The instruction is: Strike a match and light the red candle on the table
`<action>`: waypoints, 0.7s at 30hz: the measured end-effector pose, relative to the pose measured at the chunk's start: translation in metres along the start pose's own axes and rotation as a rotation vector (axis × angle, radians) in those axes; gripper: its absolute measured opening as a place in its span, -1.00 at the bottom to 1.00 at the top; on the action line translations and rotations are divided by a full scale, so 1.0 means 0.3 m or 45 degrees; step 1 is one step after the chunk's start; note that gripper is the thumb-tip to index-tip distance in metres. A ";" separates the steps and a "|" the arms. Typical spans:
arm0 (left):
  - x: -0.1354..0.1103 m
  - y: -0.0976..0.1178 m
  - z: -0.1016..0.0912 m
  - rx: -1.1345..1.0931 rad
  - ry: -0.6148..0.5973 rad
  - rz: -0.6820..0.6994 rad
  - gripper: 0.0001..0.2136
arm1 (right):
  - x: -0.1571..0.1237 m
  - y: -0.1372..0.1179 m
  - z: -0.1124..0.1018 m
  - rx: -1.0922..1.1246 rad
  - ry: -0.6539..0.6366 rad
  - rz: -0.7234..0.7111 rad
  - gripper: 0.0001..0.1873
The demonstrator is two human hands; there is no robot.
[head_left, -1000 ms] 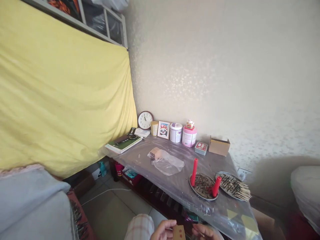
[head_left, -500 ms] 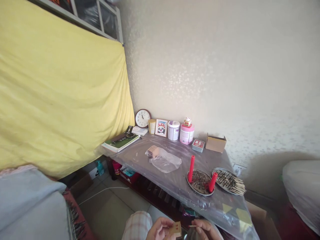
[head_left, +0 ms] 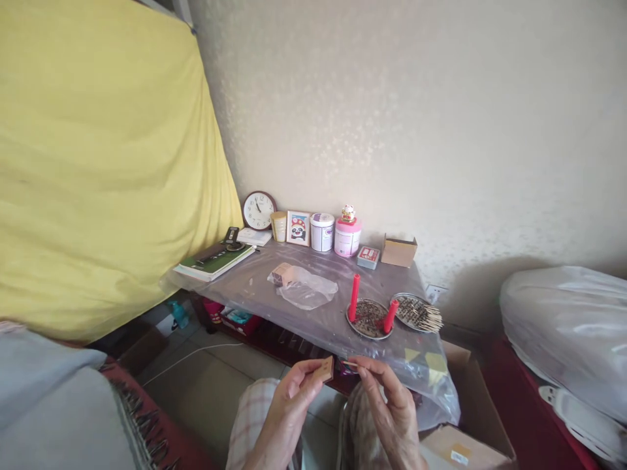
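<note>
My left hand (head_left: 289,405) is closed round a small brown matchbox (head_left: 324,369), held up in front of me. My right hand (head_left: 386,408) pinches a thin matchstick (head_left: 351,363), whose tip sits right beside the box. Both hands hover in front of the near edge of a low table (head_left: 259,297) covered with clear plastic. On that table stand two red candles (head_left: 353,297) on a round metal plate (head_left: 365,319), just beyond my hands. A second plate (head_left: 416,312) holds several wooden sticks.
At the table's back by the wall stand a clock (head_left: 258,210), a small picture frame (head_left: 298,228), two tins (head_left: 322,232), a pink jar (head_left: 347,237) and a cardboard box (head_left: 398,250). Books (head_left: 213,261) lie at left, a plastic bag (head_left: 304,290) in the middle. A yellow sheet (head_left: 98,170) hangs left.
The view has tilted down and my hands have risen into sight. The matchbox and matchstick are now held higher and closer together, in front of the table's edge.
</note>
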State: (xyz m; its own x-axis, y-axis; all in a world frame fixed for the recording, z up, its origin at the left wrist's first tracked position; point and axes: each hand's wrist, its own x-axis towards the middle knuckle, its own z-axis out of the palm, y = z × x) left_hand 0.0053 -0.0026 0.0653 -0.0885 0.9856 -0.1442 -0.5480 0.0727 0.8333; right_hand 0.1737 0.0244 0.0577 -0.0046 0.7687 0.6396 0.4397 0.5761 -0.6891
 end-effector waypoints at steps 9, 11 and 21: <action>0.008 -0.023 0.006 -0.008 -0.051 0.055 -0.78 | 0.022 -0.065 0.002 -0.059 -0.075 -0.273 -0.81; 0.008 -0.023 0.008 -0.006 -0.041 0.048 -0.76 | 0.027 -0.074 0.003 -0.064 -0.043 -0.294 -0.80; 0.008 -0.026 -0.004 -0.052 -0.106 0.017 -0.73 | 0.034 -0.077 -0.005 -0.030 -0.054 -0.305 -0.80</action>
State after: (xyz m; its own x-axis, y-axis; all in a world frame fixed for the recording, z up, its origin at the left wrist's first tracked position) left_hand 0.0083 -0.0011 0.0579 -0.0275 0.9958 -0.0870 -0.5808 0.0549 0.8122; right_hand 0.1649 0.0185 0.0806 -0.1491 0.6221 0.7686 0.4425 0.7371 -0.5107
